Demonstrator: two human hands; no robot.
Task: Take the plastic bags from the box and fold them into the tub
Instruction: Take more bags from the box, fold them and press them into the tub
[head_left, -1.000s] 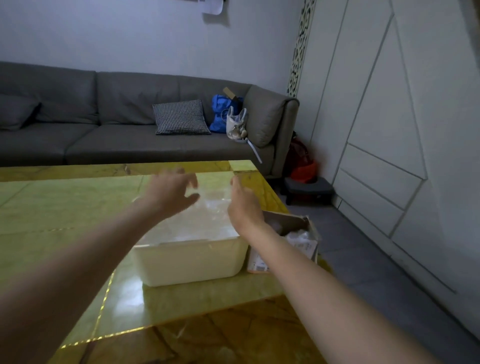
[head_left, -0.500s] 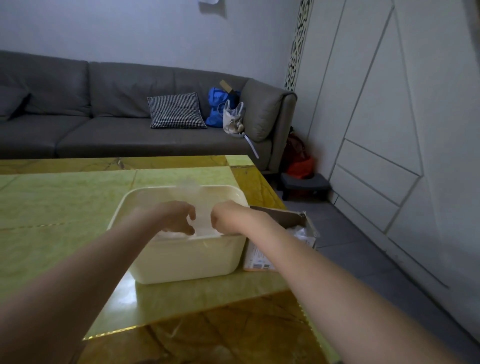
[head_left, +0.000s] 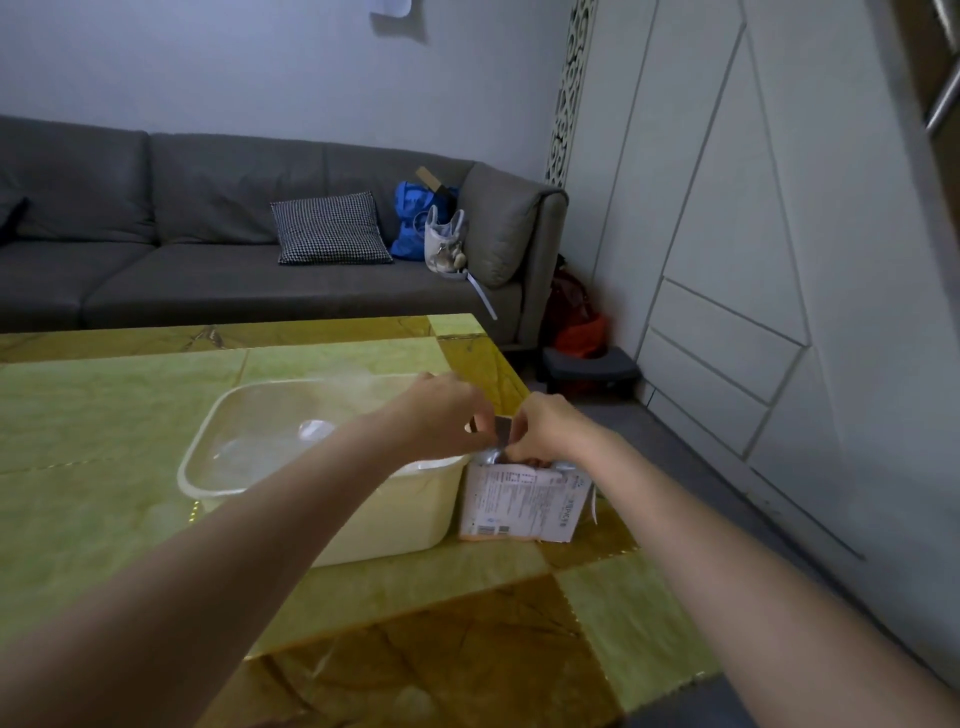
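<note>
Your left hand (head_left: 441, 415) and right hand (head_left: 545, 428) both pinch a plastic bag (head_left: 501, 434) above the box (head_left: 522, 501). The tub (head_left: 363, 514) sits just beside it on the table (head_left: 104, 415).

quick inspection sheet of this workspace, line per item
surface: glossy green and gold table, tub and box near its right edge
job's things: cream tub holding clear plastic, hard to make out; box with printed label beside it on the right, touching or nearly so; plastic bag bunched at the box's top
clutter: nothing seen on the table
grippers: left hand and right hand both above the box top, fingers curled; what they pinch is blurred
cables: nothing seen
surroundings: grey sofa with checked cushion and blue bag; white panelled wall at right
</note>
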